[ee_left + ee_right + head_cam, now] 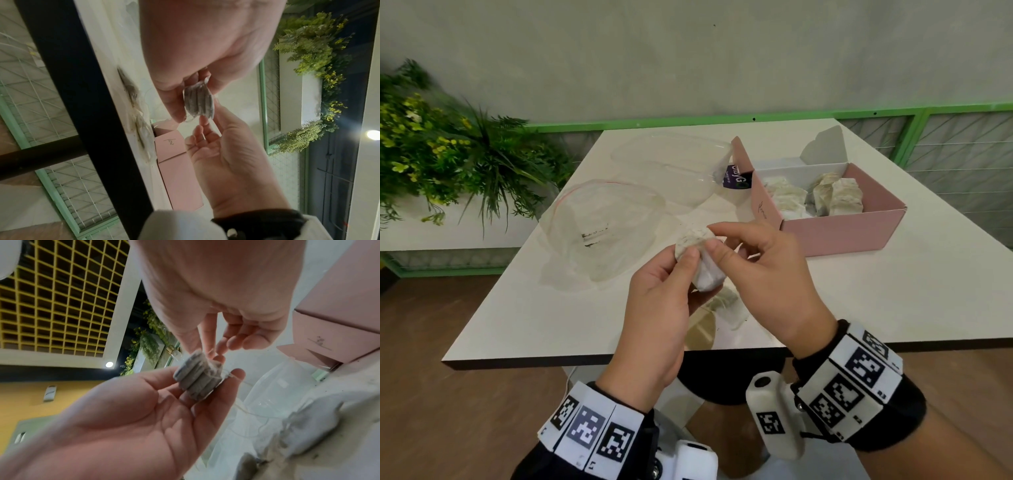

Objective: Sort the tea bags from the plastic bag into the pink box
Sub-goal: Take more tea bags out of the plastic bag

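A small stack of white tea bags (697, 245) is held above the table's near edge. My left hand (688, 263) grips it from below, thumb on its side. My right hand (714, 238) pinches the stack's top with thumb and forefinger. The wrist views show the same stack (198, 100) (197, 378) between both hands. The pink box (835, 238) stands open to the right with several tea bags (835, 195) inside. Two clear plastic bags (602, 226) (671, 164) lie left of the box. More tea bags (722, 301) lie on the table under my hands.
The white table (893, 291) ends at a dark front edge just below my wrists. A green plant (448, 144) stands at the far left. The box's lid flap (825, 147) sticks up at the back. A purple label (736, 176) shows beside the box.
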Demonstrator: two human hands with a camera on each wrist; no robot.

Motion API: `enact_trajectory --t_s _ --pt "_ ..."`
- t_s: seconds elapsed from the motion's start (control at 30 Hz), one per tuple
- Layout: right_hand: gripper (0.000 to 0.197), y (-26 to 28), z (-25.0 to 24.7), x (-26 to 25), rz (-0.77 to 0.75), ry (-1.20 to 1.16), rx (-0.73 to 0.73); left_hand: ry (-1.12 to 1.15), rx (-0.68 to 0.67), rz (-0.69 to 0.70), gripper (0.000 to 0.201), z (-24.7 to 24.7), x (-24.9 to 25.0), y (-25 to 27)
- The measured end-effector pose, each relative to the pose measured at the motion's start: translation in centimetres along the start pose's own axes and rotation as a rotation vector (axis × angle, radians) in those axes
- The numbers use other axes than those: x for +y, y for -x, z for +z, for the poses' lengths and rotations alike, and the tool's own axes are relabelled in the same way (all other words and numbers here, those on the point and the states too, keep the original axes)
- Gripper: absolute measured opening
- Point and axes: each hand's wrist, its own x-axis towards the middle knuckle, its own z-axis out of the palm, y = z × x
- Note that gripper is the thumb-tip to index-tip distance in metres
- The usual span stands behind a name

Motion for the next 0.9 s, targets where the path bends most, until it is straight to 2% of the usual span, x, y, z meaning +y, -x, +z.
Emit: enact_trajectory --t_s 0.13,0.27,0.53,0.9 --pt "0.016 -0.24 -0.38 -0.3 0.03 -0.036 -0.086 -0.022 0.002 0.009 0.026 -0.35 -0.14 -0.19" --pt "0.032 0.0 0.03 -0.05 -0.006 -0.031 -0.046 -0.035 -0.005 -0.003 0.027 -0.48 -0.26 -0.09" --pt "0.006 -0.09 -0.21 -0.3 0.089 -0.262 -0.078 -0.099 -0.01 0.006 0.026 -0.75 -0.51 0.09" --pt "0.016 0.05 -0.55 -0.03 0.076 -0.234 -0.126 -0.193 -0.062 0.09 0.023 -0.76 -0.37 0.58"
